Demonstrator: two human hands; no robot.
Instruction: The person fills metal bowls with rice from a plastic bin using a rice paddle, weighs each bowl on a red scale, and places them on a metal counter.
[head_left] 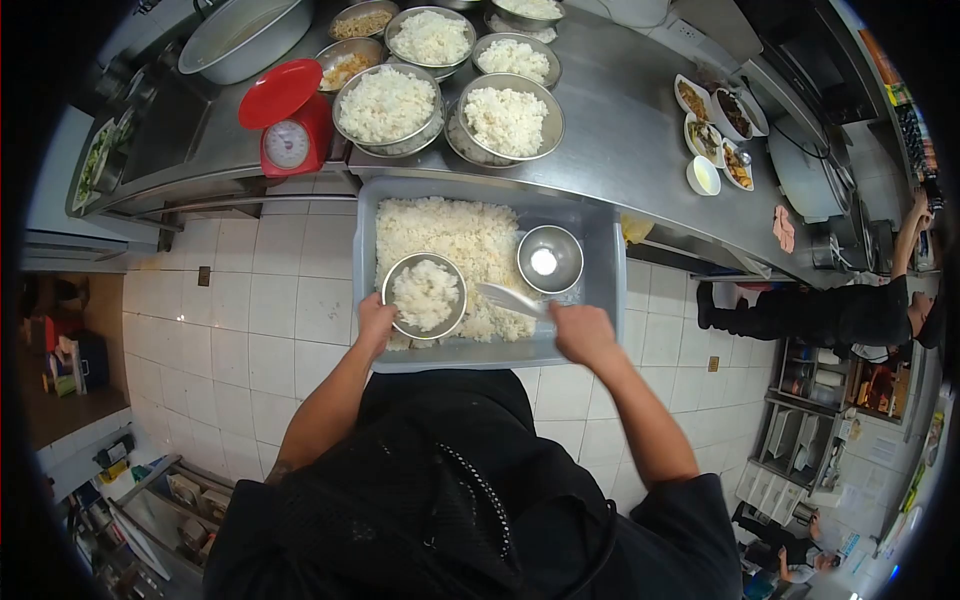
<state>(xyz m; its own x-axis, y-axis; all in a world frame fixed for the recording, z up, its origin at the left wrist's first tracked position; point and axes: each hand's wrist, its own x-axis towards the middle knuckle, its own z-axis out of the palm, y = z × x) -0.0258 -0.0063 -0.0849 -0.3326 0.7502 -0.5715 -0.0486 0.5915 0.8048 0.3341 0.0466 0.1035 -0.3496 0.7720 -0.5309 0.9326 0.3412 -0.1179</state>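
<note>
A grey plastic tub in front of me holds a broad bed of cooked white rice. My left hand grips the rim of a metal bowl with rice in it, over the tub's left side. In my right hand is the handle of a rice paddle, slightly blurred. Its blade points left, at the rice beside the bowl. An empty metal bowl sits in the tub's right part, just above my right hand.
On the steel counter stand several metal bowls heaped with rice, a red scale and a large white basin. Small dishes of food and a pink cloth lie farther right. A person in black stands at the right.
</note>
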